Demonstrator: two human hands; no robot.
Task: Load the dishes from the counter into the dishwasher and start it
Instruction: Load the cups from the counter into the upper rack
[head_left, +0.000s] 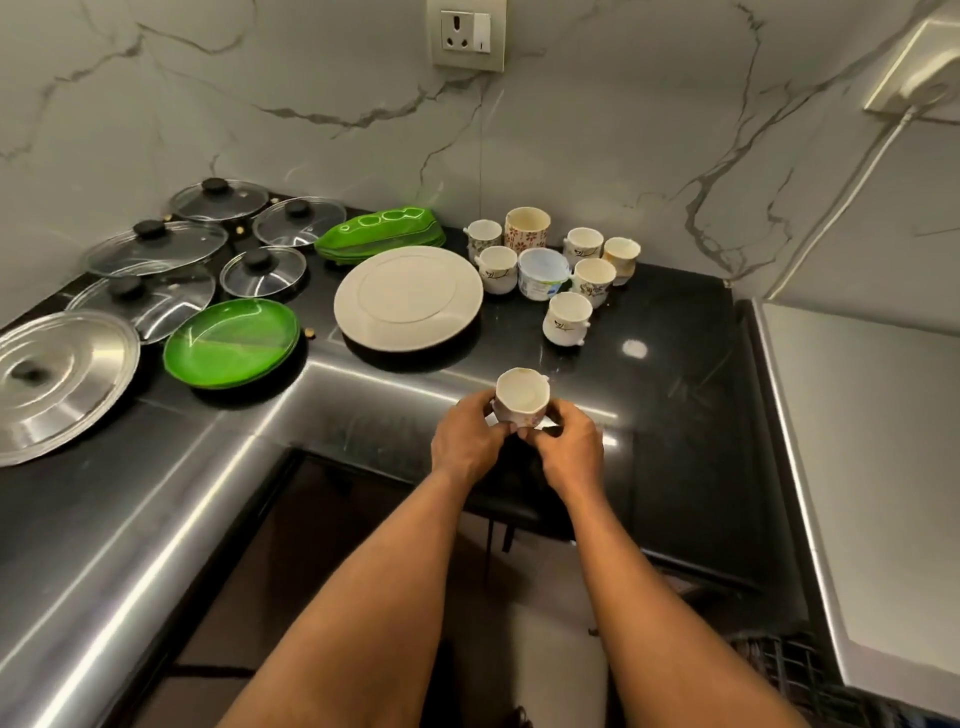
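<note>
A: What is being handled, and where is it being kept?

B: A small white teacup is being held upright, mouth up, over the front edge of the black counter, well apart from the cluster of cups standing near the wall. Whether its base is being rested on the counter cannot be told.

A: How should this step be done well?

B: By the look of it, the teacup is being taken toward the wire rack showing at the lower right. It is probably best passed to one hand and gripped round the body, not the rim. It should then be turned mouth down before being seated. The white dinner plate and the green plates are waiting on the counter, so room is worth keeping for them.

A: How is the teacup lying against the fingers?

B: The left hand is being wrapped round its left side, fingers curled against the wall. The right hand is being closed on its lower right, thumb and fingertips pinching near the base. The rim and bowl are being left uncovered above both hands, and the base is being hidden by them.
</note>
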